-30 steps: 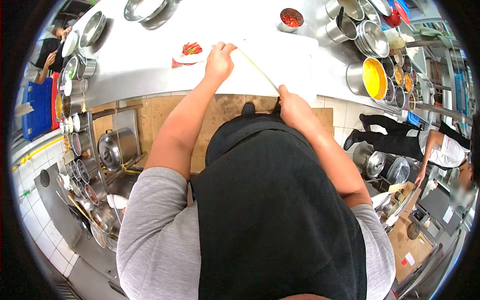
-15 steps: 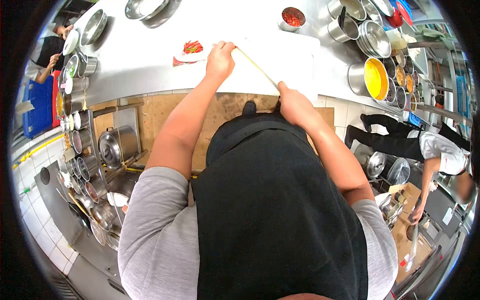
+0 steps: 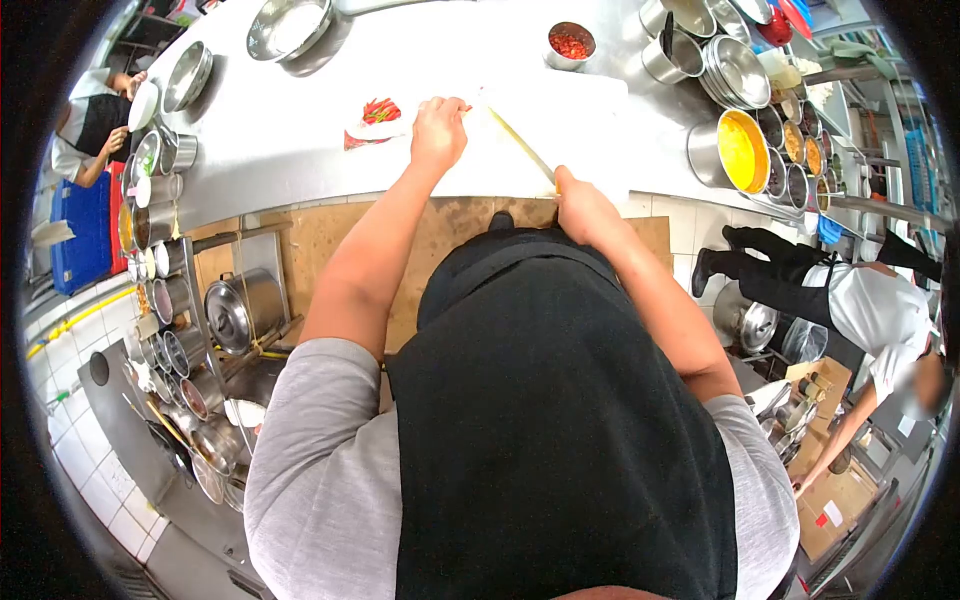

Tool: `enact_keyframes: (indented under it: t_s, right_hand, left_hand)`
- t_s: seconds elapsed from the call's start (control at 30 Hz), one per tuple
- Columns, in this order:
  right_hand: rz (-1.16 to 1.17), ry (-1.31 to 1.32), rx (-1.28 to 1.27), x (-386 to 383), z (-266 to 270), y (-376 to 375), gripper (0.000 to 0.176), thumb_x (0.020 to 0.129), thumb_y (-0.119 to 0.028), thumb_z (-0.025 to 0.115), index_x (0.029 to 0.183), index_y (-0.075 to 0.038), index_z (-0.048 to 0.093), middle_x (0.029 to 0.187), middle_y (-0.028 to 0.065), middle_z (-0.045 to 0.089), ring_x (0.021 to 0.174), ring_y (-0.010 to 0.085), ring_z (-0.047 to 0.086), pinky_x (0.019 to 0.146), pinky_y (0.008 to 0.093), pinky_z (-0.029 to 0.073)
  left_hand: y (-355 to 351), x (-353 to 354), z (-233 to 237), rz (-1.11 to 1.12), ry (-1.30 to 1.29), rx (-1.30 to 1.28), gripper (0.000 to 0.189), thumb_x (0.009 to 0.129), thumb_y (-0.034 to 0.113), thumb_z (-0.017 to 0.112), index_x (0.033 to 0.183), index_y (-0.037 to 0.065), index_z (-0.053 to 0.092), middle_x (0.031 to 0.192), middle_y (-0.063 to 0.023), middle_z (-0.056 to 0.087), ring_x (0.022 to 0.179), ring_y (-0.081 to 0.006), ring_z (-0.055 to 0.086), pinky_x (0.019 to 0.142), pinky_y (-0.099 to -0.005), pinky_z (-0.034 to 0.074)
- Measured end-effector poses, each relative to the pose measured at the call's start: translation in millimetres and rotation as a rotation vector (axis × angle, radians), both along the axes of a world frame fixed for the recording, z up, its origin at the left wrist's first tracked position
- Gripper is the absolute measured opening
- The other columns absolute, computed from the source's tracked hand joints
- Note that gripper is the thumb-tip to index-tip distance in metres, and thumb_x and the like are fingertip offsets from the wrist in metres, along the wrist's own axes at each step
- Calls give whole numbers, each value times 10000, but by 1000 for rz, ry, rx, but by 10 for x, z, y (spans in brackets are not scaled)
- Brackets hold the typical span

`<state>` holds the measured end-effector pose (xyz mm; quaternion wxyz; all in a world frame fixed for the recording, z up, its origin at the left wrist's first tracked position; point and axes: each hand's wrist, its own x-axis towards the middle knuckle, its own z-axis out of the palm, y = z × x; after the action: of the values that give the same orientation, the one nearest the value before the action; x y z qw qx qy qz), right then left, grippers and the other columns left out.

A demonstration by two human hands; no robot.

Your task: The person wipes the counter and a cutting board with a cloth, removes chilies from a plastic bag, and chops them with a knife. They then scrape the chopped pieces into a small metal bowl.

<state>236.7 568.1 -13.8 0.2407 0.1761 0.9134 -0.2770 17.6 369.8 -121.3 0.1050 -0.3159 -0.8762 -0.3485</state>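
Head cam, looking down past the black apron [image 3: 560,420] to the steel worktop [image 3: 270,140].

- Right hand [image 3: 582,205]: at the near edge of the white cutting board [image 3: 580,120]. Fingers were pressed together around the near end of a thin pale strip [image 3: 522,146]. Couldn't tell if it was a blade seen edge-on or a stalk.
- Strip ran diagonally across the board, from the right hand up and away towards the left hand.
- Left hand [image 3: 440,130]: on the board's left part, knuckles up, fingers curled in tight. The strip's far end sat just beside the fingertips. Contact not resolvable, so no call on whether they pinched it.
- Red chillies [image 3: 378,110]: on a wrapper on the worktop, just left of the left hand.
- Small bowl of chopped red stuff [image 3: 570,45]: beyond the board, well apart from both hands.
- Pot with yellow contents [image 3: 738,152]: right of the board, with stacked steel bowls [image 3: 738,70] behind it.
- Big steel bowl [image 3: 290,25]: far left end of the worktop.
- Lidded pot [image 3: 240,310]: on the low shelf under the worktop.
- Co-worker in a white shirt [image 3: 875,315]: bent over at right. A second person [image 3: 90,125] stood at upper left.
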Motion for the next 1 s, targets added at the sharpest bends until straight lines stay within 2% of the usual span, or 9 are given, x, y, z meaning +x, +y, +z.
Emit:
enact_keyframes:
  t_s: [0.23,0.3,0.4,0.47,0.57,0.7,0.77,0.87,1.0]
  right_hand:
    - [96,56,84,92,303,-47,201,1039,-41,542,1228,16,504,1011,338,741,1031,549,707,878,648,533]
    - [101,42,91,95,336,-52,206,1029,-21,527,1230,19,504,1011,335,742,1028,548,706,874,647,533]
    - [104,21,78,-7,248,-113,225,1016,3,509,1240,23,508,1033,345,741,1046,542,709,892,639,538]
    - [95,20,80,-133,30,-144,328,1035,-13,471,1352,48,529,1122,342,757,1109,509,737,944,617,575]
    - [120,37,72,-223,-85,-70,343,1048,-17,448,1374,52,529,1129,337,760,1114,507,739,954,615,574]
    - [141,-51,128,-74,369,-109,346,1044,-15,456,1374,56,529,1133,344,758,1117,510,738,960,608,574]
    - [124,6,98,51,433,-87,276,1011,-7,551,1279,37,503,1039,352,744,1033,546,719,902,632,550]
    - [128,-98,101,-31,534,-152,313,1034,-7,464,1334,58,528,1131,354,755,1126,521,732,973,612,567]
    - [122,-5,67,-160,1,-165,297,1036,-7,463,1320,56,520,1135,355,753,1129,527,728,980,618,561]
  left_hand:
    - [11,26,8,6,-5,-25,152,997,57,662,1063,119,784,938,-153,709,957,-402,671,878,-532,541]
    - [-2,9,5,11,-32,-101,175,1016,78,655,1090,122,808,987,-142,702,1000,-394,664,883,-524,573]
    - [-11,-3,9,-3,-49,-78,173,1027,88,651,1093,115,809,983,-147,709,1000,-398,672,897,-529,570]
    - [-28,-23,-32,-14,-39,-68,169,1028,88,649,1094,111,803,981,-150,711,1004,-403,673,898,-532,568]
    - [-17,-35,-57,-24,13,-30,130,993,53,670,1060,90,775,949,-159,714,970,-411,678,889,-536,554]
    - [-24,-26,-63,-31,38,18,96,958,16,685,1015,66,744,914,-166,715,926,-418,680,877,-540,541]
    - [-27,-32,-86,-24,35,11,94,960,13,682,1012,63,742,920,-166,719,928,-419,681,877,-541,542]
    - [-33,-36,-70,-25,25,-1,95,962,12,679,1015,59,742,932,-171,726,933,-422,684,882,-543,543]
    - [-50,-42,-49,-50,11,17,109,967,17,683,1035,61,755,954,-178,732,950,-422,685,899,-540,548]
